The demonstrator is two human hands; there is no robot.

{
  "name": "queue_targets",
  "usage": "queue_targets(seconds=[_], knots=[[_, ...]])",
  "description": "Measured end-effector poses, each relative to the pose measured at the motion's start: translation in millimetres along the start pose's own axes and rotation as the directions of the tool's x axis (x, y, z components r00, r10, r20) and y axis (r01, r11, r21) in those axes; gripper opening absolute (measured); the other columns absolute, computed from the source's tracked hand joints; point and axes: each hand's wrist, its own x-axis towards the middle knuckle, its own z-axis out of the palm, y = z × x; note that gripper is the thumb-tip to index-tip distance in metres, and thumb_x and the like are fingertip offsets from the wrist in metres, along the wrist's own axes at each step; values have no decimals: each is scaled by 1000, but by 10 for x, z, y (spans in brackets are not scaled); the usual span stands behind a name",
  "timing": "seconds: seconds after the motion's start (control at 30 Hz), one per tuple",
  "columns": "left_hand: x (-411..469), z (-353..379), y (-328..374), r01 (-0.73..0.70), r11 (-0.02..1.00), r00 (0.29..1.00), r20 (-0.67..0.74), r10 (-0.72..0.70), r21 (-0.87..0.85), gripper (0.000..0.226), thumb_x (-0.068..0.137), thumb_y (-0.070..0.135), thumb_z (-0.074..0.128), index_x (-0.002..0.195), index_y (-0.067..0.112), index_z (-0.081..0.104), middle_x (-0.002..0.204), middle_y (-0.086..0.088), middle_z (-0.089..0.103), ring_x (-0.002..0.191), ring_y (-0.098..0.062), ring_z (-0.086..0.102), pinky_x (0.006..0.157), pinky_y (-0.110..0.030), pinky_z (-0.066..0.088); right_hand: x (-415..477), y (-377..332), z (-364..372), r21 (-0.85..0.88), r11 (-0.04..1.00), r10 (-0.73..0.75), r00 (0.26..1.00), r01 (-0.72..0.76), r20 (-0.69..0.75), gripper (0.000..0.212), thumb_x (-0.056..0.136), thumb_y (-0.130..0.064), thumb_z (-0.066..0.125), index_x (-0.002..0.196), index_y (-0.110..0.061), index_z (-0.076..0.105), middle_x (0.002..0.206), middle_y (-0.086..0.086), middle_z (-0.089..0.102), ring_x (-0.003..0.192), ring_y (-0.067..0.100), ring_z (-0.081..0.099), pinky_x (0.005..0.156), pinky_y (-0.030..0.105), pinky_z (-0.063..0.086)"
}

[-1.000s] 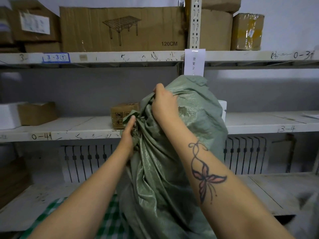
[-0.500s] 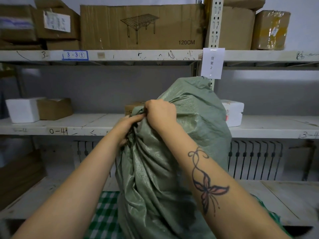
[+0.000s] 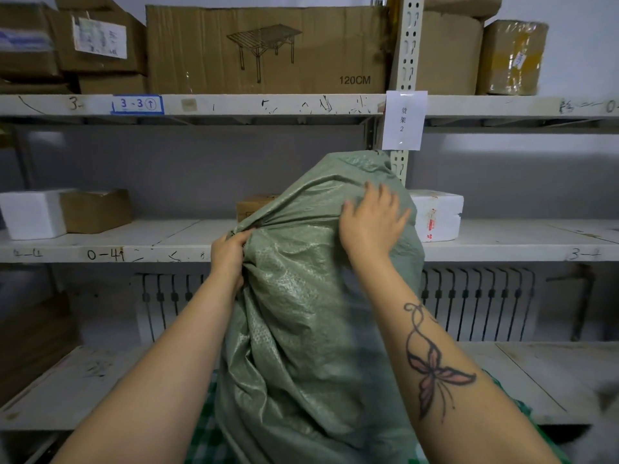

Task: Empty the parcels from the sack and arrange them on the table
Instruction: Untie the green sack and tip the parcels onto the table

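Note:
A tall green woven sack [image 3: 311,329] stands upright in front of me on a green-and-white checked cloth [image 3: 204,426]. My left hand [image 3: 229,254] pinches the bunched fabric at the sack's left shoulder. Spread and blurred, my right hand [image 3: 371,222] lies on the sack's upper right side, its fingers apart. The parcels inside the sack are hidden.
White metal shelving [image 3: 100,252] rises behind the sack. The middle shelf holds a white foam box [image 3: 31,214], an open brown carton [image 3: 95,211], a small brown box [image 3: 251,205] and another foam box [image 3: 438,214]. Large cartons [image 3: 268,50] fill the top shelf.
My right hand has let go of the bunched sack mouth and moved up and right onto the sack's top. The left hand keeps its grip on the gathered fabric.

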Motion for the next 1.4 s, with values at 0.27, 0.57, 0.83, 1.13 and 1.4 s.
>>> queue_targets(seconds=[0.27,0.57,0.83,1.13,1.4], knots=[[-18,63,-39,19,993,999,-29,-23,-115,15,83,1,59,98,4,59,84,-11,64,75,-24,62,78,-36,52,-86,188,129,304,936,109,968,-177,228,84,82,-72,42,149,-28,19,159,7,8,146,36,0,112,66,3],[22,-37,-49,18,995,997,-77,-25,-96,17,80,2,61,96,0,65,80,-12,64,77,-26,62,78,-37,52,-207,546,236,394,840,389,920,-372,40,88,85,-66,43,150,-15,13,158,15,11,145,34,13,117,52,13],[67,-90,-75,4,995,996,-88,-13,-96,7,81,2,58,77,5,62,75,-10,62,68,-23,60,66,-30,49,-58,587,388,494,629,580,785,-601,217,87,87,-64,40,148,-7,15,150,18,28,138,36,28,113,54,23],[55,-19,-59,15,992,998,-56,-22,-123,9,81,4,56,87,0,62,74,-10,60,67,-23,59,62,-28,48,65,571,316,627,474,622,739,-618,258,79,85,-46,52,145,-7,21,146,17,32,133,35,33,109,49,29],[-13,47,187,17,982,996,-81,-32,-188,19,81,19,59,93,5,64,81,-8,66,70,-23,63,63,-29,54,346,356,-85,753,448,573,801,-481,171,81,84,-54,55,144,-7,28,146,15,31,133,34,35,107,46,33]])
